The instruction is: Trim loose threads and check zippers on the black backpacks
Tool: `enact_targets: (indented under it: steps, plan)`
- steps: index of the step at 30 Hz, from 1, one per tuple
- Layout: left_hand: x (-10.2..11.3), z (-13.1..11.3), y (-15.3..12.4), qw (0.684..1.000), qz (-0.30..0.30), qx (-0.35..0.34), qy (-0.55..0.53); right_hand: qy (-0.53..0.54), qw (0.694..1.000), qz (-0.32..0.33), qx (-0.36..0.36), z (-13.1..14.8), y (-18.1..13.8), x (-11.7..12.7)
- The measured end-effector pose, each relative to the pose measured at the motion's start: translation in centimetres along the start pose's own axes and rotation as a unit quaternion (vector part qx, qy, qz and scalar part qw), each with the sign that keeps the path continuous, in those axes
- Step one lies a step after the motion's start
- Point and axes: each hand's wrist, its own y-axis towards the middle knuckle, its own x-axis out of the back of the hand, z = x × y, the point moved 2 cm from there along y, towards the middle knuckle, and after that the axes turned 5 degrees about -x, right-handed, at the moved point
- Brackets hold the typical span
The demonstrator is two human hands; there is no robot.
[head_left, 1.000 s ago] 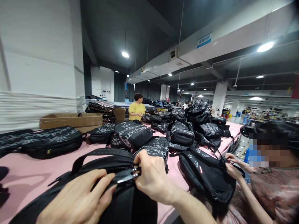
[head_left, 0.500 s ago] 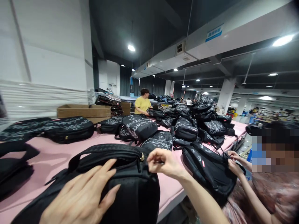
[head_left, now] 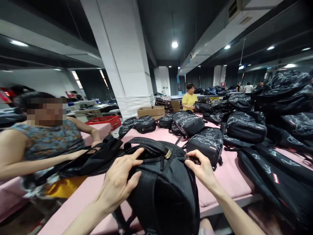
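A black backpack [head_left: 168, 192] stands in front of me on a table with a pink cover. Its top zip gapes open beneath the handle [head_left: 144, 142], and a gold-coloured zip slider [head_left: 168, 154] sits at the right end of that gap. My left hand [head_left: 119, 179] lies on the backpack's upper left side, fingers apart, the fingertips at the edge of the opening. Beside the upper right of the backpack, my right hand [head_left: 201, 168] is closed in a pinch of thumb and forefinger. What it pinches is too small to make out.
Several black backpacks with white line patterns [head_left: 188, 124] lie across the pink table [head_left: 227, 181]. At left, a person [head_left: 51, 147] handles a black bag [head_left: 95, 161]. Further back are a cardboard box [head_left: 151, 111], a pillar [head_left: 122, 58] and a person in yellow [head_left: 189, 99].
My view has swung left, bringing the left-hand person into sight and moving the right-hand one out. The left hand stays on the backpack; the right stays pinched near its upper right.
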Motion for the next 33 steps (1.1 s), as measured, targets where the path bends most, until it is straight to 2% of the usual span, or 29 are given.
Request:
enact_targets:
  steps: [5, 9, 13, 18, 22, 26, 29, 31, 33]
  plan:
    - [-0.5, -1.2, 0.2, 1.0, -0.005, -0.023, 0.002, -0.012, 0.999, -0.025, 0.029, 0.3, 0.1, 0.4]
    - [-1.0, -2.0, 0.1, 0.999, -0.031, -0.013, -0.007, -0.035, 0.997, -0.024, 0.062, 0.6, -0.1, 1.0]
    - [-1.4, -2.9, 0.2, 0.999, -0.031, -0.006, -0.017, -0.058, 0.997, -0.001, 0.055, 0.6, -0.1, 2.0]
    - [-1.3, -3.5, 0.4, 0.999, -0.032, -0.009, -0.013, -0.067, 0.997, -0.016, 0.036, 0.4, -0.3, 3.1]
    - [-1.1, -3.8, 0.6, 0.999, -0.039, -0.017, -0.005, -0.078, 0.995, 0.017, 0.052, 0.5, -0.5, 3.2]
    - [-1.1, -4.3, 0.8, 0.999, -0.04, -0.021, -0.005, -0.075, 0.996, -0.006, 0.039, 0.5, -0.2, 3.5]
    - [-0.9, -4.6, 0.9, 0.998, -0.053, -0.029, -0.019, -0.051, 0.996, -0.017, 0.069, 1.6, -0.1, 3.3]
    - [-0.5, -4.6, 1.1, 0.997, -0.065, -0.002, -0.048, -0.058, 0.992, -0.002, 0.111, 3.1, -0.3, 2.7]
    - [0.0, -4.4, 1.4, 0.991, -0.073, 0.069, -0.086, -0.085, 0.982, 0.007, 0.167, 4.7, -0.5, 2.1]
